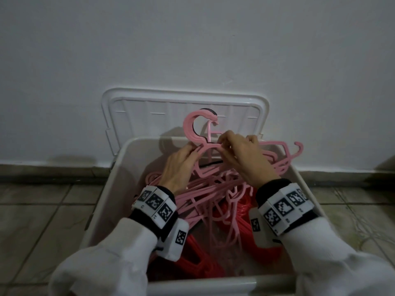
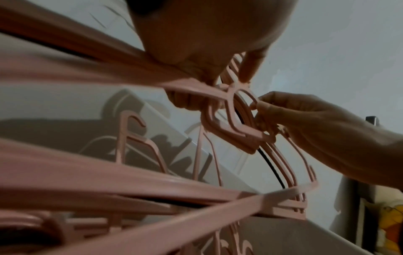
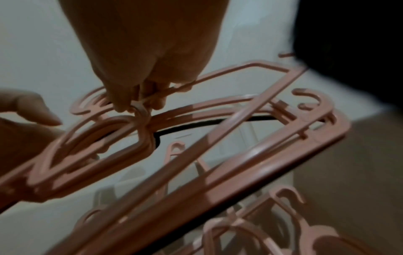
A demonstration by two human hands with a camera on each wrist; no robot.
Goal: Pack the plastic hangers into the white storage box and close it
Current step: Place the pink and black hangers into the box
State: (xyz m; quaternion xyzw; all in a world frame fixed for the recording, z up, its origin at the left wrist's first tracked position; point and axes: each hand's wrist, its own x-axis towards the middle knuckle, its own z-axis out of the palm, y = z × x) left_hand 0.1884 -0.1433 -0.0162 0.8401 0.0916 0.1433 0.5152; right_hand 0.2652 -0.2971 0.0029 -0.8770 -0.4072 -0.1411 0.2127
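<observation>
The white storage box [image 1: 128, 165] stands open on the floor against the wall, its lid [image 1: 183, 99] leaning upright behind it. Inside lies a tangle of pink hangers [image 1: 213, 189] over red hangers [image 1: 198, 261]. Above the box's far edge a bunch of pink hangers [image 1: 192, 127] is held with the hooks pointing up. My left hand [image 1: 181, 159] grips its left shoulder [image 2: 196, 89]. My right hand [image 1: 239, 150] pinches the neck [image 3: 141, 112] just below the hooks. One black hanger [image 2: 122, 170] sits within the bunch.
The box sits on a tiled floor [image 1: 42, 210] tight against a white wall [image 1: 192, 39] with a dark skirting strip. A pink hanger's hook [image 1: 299, 146] pokes over the box's right rim. White sleeves and wrist bands with markers cover both forearms.
</observation>
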